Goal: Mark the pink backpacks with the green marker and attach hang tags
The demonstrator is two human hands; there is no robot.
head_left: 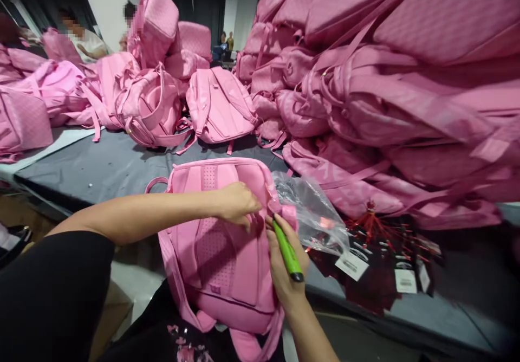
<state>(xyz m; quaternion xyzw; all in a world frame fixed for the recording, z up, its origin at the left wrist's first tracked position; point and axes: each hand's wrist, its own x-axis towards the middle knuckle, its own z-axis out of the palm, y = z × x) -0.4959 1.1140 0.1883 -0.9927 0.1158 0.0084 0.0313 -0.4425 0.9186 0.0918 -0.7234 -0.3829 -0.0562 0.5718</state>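
A pink backpack (252, 264) rests against my lap and the table edge, its padded back panel facing me. My left hand (239, 204) reaches across the panel, fingers closed on the fabric close to the right edge. In my right hand (286, 259) is a slim green-handled tool (287, 247) with a black end. Its tip points up toward the bag's right side, and the working end is too small to make out. The right fingers also touch the bag's edge, near a bunched pink strap (286, 213).
Pink backpacks (221, 104) line the back of the dark-covered table (109, 172), with a tall pile of bags (365, 96) at right. Beside my right hand lie a clear plastic bag (312, 210) and dark tags with white labels (352, 264). Several people stand farther back.
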